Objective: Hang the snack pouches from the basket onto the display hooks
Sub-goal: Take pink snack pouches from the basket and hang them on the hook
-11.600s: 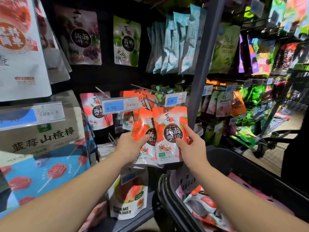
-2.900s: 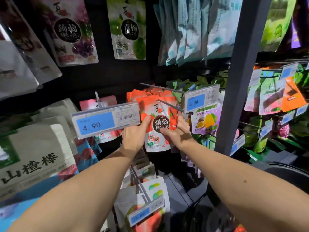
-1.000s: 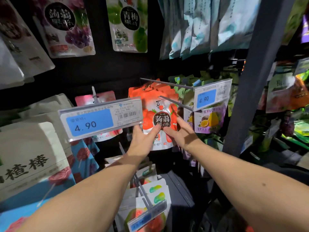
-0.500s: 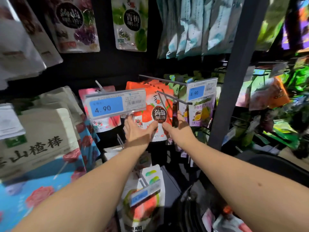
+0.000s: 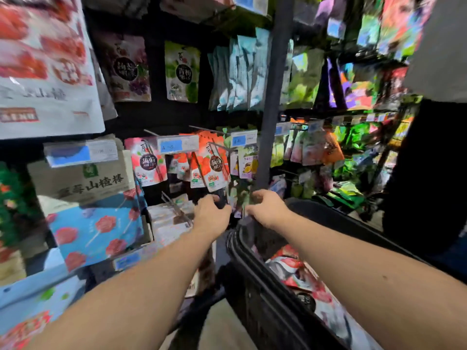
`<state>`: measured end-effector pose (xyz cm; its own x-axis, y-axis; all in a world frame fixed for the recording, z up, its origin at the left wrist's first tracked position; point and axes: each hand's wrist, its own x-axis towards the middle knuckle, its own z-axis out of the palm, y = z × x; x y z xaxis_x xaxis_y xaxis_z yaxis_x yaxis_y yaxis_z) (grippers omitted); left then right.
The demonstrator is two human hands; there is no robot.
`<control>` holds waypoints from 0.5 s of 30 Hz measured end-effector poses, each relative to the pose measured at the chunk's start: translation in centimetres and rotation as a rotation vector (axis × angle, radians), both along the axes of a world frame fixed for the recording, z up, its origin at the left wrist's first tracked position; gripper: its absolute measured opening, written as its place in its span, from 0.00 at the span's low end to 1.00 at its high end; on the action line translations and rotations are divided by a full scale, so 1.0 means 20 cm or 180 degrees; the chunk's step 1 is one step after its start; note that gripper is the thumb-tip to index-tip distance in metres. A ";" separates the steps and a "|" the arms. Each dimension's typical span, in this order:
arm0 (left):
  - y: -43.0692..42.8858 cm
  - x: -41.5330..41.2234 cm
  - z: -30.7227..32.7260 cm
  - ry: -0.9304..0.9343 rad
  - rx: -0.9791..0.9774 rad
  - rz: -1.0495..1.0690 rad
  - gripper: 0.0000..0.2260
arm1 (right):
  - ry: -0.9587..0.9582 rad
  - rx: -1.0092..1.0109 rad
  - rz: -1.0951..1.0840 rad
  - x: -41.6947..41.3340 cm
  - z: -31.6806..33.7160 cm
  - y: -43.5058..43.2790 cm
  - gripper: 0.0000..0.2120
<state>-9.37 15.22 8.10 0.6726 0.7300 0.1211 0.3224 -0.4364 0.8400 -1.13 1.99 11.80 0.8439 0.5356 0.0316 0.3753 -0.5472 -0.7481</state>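
Orange-red strawberry snack pouches [image 5: 214, 164] hang on a display hook [image 5: 219, 146] behind a blue price tag [image 5: 178, 145]. My left hand [image 5: 211, 214] and my right hand [image 5: 267, 207] hover below them, apart from the pouches, fingers loosely curled and holding nothing. The black basket [image 5: 255, 279] sits at lower right with more red and white pouches [image 5: 298, 271] inside it. The frame is blurred by motion.
A dark upright post [image 5: 273, 97] stands just right of the hook. A pink pouch [image 5: 147, 161] hangs to the left, a yellow-fruit pouch [image 5: 246, 161] to the right. Boxed lollipop sweets [image 5: 96, 228] fill the left shelf. More hooks with bags [image 5: 328, 150] line the right aisle.
Both hands have let go of the hung pouch and dropped back down towards the basket. The view has pulled back and swung, so the basket shows again.
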 end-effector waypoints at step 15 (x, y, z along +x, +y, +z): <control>-0.60 -0.23 0.05 0.0393 0.0454 -0.1531 0.09 | -0.0116 -0.0675 -0.0314 -0.30 0.00 -0.81 0.26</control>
